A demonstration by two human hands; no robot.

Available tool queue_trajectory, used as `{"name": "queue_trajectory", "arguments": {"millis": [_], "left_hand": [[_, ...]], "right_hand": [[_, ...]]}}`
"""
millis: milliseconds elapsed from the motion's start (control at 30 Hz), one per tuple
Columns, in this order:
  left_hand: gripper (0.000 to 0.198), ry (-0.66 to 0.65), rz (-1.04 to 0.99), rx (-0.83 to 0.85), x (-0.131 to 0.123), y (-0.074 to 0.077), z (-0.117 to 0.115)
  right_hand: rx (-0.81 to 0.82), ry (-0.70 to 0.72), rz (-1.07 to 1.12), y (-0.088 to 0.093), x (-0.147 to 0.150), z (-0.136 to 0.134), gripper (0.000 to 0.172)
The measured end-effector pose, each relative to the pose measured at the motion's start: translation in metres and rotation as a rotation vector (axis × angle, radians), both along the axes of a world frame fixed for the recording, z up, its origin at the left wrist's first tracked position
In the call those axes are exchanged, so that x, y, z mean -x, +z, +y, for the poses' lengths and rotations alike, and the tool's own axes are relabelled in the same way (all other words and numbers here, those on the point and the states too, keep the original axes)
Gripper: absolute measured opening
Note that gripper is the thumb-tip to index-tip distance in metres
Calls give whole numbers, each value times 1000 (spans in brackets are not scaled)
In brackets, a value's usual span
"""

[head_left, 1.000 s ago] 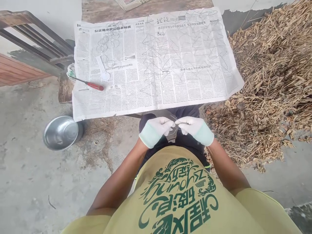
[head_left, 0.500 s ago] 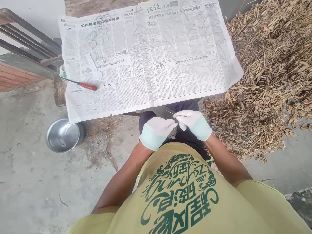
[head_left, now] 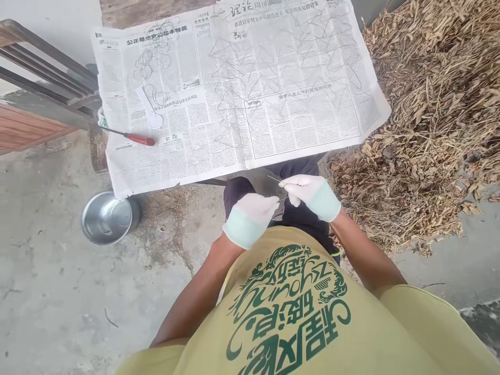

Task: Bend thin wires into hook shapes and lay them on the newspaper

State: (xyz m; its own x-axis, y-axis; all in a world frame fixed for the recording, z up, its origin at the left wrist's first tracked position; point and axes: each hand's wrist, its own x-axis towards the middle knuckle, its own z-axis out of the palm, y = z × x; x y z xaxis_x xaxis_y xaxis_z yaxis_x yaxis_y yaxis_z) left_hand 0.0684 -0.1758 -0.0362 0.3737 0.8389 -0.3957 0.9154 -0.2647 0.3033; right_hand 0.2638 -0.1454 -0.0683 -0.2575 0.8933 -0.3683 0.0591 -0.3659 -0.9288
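Note:
White gloves with pale green cuffs cover both hands, held close together over the lap, just below the newspaper's near edge. Pinched in my right hand (head_left: 310,195) is a thin wire (head_left: 273,178), one end poking out to the upper left. My left hand (head_left: 252,219) is closed, its fingertips at a thin stretch of wire between the hands. Bent zigzag wires (head_left: 269,86) lie over the right part of the newspaper (head_left: 187,161), and looped wires (head_left: 150,62) over its left part. The fingertips partly hide the held wire.
A red-handled screwdriver (head_left: 140,139) and a white flat spoon-shaped piece (head_left: 154,120) lie on the newspaper's left. A metal basin (head_left: 107,219) stands on the concrete floor. Dry plant stalks (head_left: 425,130) are heaped at right; a wooden chair (head_left: 47,60) stands at upper left.
My left hand has shifted slightly down and away from the right fingertips, so a bit of wire shows between them. The right hand stays nearly in place. The view has shifted slightly.

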Motion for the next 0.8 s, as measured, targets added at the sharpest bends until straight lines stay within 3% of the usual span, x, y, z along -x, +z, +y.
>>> {"name": "queue_trajectory", "arguments": {"millis": [167, 267, 467, 800], "left_hand": [[31, -306, 49, -119, 6, -10, -3], [30, -400, 49, -146, 10, -12, -4], [23, -466, 53, -184, 19, -11, -5], [29, -449, 34, -192, 24, -10, 2]], "right_hand": [[9, 8, -10, -4, 0, 1, 28], [10, 11, -23, -7, -2, 1, 27], [2, 1, -38, -6, -6, 2, 29], [-52, -6, -82, -10, -4, 4, 25]]}}
